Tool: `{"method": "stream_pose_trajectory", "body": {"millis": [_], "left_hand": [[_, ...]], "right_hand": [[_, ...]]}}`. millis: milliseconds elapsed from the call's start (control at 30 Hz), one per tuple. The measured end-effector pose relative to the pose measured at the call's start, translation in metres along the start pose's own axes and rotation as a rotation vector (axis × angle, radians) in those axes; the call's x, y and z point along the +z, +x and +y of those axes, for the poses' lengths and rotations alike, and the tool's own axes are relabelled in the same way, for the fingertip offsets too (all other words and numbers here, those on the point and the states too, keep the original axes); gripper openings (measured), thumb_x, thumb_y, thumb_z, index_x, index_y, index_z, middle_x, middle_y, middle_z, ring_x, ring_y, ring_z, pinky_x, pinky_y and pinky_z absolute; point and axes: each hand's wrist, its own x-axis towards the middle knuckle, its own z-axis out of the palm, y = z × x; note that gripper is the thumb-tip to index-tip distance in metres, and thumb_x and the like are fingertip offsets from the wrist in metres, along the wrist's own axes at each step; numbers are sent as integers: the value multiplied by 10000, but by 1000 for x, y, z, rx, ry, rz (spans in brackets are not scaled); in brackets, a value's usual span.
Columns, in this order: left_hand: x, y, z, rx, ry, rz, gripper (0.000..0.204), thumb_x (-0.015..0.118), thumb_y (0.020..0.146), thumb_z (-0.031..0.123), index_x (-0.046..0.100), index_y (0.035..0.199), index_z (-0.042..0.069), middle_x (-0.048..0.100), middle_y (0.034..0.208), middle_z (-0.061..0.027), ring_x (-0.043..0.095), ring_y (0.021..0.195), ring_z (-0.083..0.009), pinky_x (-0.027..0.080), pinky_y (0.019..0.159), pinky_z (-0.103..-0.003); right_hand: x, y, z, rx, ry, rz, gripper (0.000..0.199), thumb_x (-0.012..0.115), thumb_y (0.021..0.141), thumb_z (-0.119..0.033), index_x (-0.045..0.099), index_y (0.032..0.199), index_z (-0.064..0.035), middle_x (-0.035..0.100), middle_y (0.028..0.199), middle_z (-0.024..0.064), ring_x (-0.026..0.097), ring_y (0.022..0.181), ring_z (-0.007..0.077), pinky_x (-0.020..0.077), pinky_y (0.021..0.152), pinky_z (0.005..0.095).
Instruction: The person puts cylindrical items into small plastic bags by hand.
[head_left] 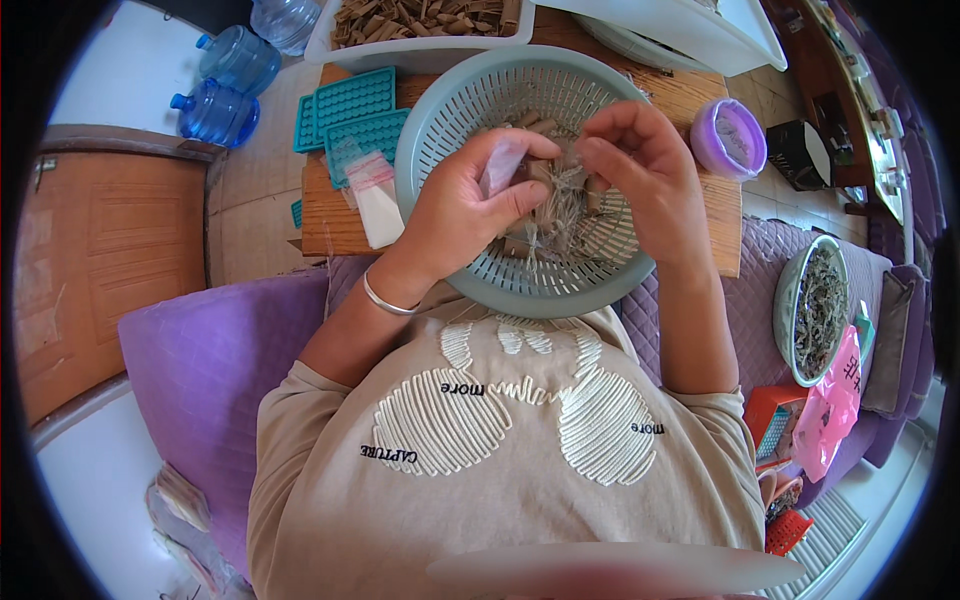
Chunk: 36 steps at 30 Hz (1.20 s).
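Both hands are over a grey-green slotted plastic basket (430,100) on my lap and the table's edge. My left hand (465,195) has thumb and forefinger curled round a small whitish translucent plastic bag (501,168), partly hidden by the palm. My right hand (648,165) is closed in a pinch just across from it; what its fingertips hold is too small to make out. Beneath the hands lie tan rolled pieces (541,190) and several small clear packets with pale dry strands (568,195). The fingers hide part of this heap.
On the wooden table (335,220) are teal moulded trays (357,97) and a stack of small clear bags (376,212). A white bin (425,50) of brown bark-like pieces stands behind. At right are a purple tub (728,140) and a bowl (785,310) of dark dried bits.
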Motion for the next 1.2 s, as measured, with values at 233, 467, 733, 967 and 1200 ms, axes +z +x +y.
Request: {"method": "stream_pose_trajectory", "body": {"millis": [233,467,733,967,1200], "left_hand": [[-3,0,9,-86,-58,36,312,686,893,117,603,1183,39,594,996,1,527,857,-64,456,747,-211],[4,-2,4,-24,-129,-74,345,686,893,80,571,1210,9,606,1122,-46,558,1024,-114,460,895,-262],[1,-4,9,22,75,-48,368,690,871,43,571,1215,-9,606,1158,-66,552,1069,-132,446,941,-279],[-1,-3,17,-108,284,-67,299,700,856,64,629,1140,4,640,1082,-61,585,1002,-137,467,890,-291],[-4,-3,16,56,379,-92,183,725,832,108,700,990,20,667,1057,-70,620,962,-168,485,852,-295]], "right_hand": [[-9,-24,8,-143,-135,-47,188,730,805,6,646,971,-23,628,928,16,588,819,97,484,701,229],[3,-8,-10,-522,-546,-70,207,738,737,39,667,920,-28,617,943,83,610,810,188,495,700,266],[4,-9,-11,-46,-236,-54,222,717,809,24,632,1010,-17,619,881,19,567,753,87,480,677,228],[-4,-8,-3,43,-70,-136,135,683,859,-3,628,981,-17,618,853,-13,549,742,52,462,656,203],[1,-13,1,-3,10,-113,134,665,882,-16,620,1008,-22,627,880,-6,558,758,53,454,646,203]]}}
